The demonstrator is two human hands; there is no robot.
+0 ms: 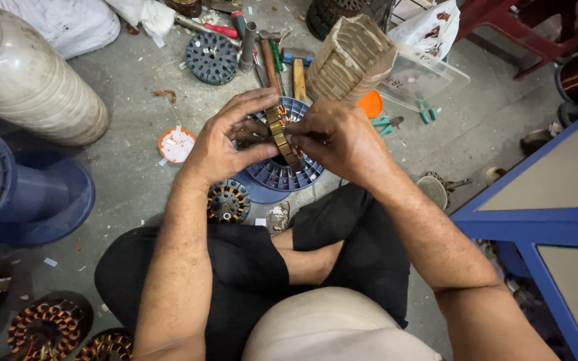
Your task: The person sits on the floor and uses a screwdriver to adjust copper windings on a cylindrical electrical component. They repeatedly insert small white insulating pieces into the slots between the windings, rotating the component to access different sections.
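I've got both hands over the blue slotted stand now. My left hand curls around the stator ring, fingers closed on its near side. My right hand pinches the same ring from the other side, fingertips tight on it. The ring sits tilted just above the stand; another stator lies beside the stand's base.

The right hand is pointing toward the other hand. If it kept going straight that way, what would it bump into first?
Most likely the left hand. The right hand points leftward across the ring-shaped motor part both hands grip, so its fingertips would press along that part into the left fingers. Depth is hard to judge.
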